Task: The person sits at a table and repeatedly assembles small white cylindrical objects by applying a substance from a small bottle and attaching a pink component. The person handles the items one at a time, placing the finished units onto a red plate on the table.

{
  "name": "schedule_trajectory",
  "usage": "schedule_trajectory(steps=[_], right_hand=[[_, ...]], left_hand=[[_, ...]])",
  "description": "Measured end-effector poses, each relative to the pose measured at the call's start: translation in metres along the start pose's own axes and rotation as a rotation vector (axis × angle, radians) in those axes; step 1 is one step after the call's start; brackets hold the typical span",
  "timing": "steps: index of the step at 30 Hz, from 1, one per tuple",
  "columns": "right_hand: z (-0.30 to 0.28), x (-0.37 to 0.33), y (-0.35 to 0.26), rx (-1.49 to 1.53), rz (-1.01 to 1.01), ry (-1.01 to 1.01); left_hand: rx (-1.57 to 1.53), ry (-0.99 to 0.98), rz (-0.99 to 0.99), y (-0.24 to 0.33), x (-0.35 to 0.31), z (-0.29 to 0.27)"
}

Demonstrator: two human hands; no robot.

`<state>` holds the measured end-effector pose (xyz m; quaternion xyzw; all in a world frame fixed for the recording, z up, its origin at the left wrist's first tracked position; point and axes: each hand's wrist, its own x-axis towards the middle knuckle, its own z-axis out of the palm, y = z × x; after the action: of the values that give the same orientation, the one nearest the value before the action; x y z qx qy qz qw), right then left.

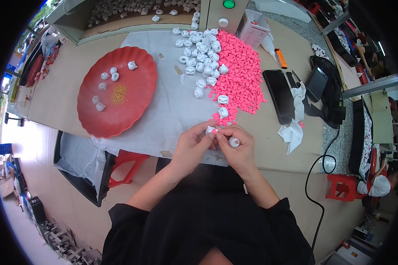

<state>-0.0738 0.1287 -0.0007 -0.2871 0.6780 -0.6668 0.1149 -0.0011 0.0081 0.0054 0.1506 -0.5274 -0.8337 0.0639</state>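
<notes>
Close to the table's near edge, my left hand (191,148) pinches a small white moulded figure piece (211,130). A little pink piece (215,131) shows against it, at the fingertips of my right hand (239,150). My right hand also has a white rounded object with a small brownish tip (234,142) tucked in its fingers; its kind is unclear. Just beyond my fingers are two white figure pieces (223,112). A heap of small pink pieces (239,66) spreads behind them, with a cluster of white figure pieces (201,48) along its left side.
A red scalloped plate (139,106) with several white pieces stands left on white paper (168,115). Right lie a black phone (277,95), another phone (317,84), crumpled tissue (292,134), an orange lighter-like object (281,58) and a black cable (320,207). A paper-lined black crate (82,163) sits below left.
</notes>
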Motion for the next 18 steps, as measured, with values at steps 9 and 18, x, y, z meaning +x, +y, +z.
schedule_trajectory(steps=[9, 18], right_hand=[[0.0010, -0.0008, 0.0000, -0.079, -0.069, 0.012], [0.0013, -0.0020, -0.0008, -0.091, -0.086, 0.012]], left_hand=[[0.032, 0.013, 0.026, -0.0004, -0.0028, 0.0029], [0.009, 0.018, 0.021, -0.0011, -0.0032, 0.0036]])
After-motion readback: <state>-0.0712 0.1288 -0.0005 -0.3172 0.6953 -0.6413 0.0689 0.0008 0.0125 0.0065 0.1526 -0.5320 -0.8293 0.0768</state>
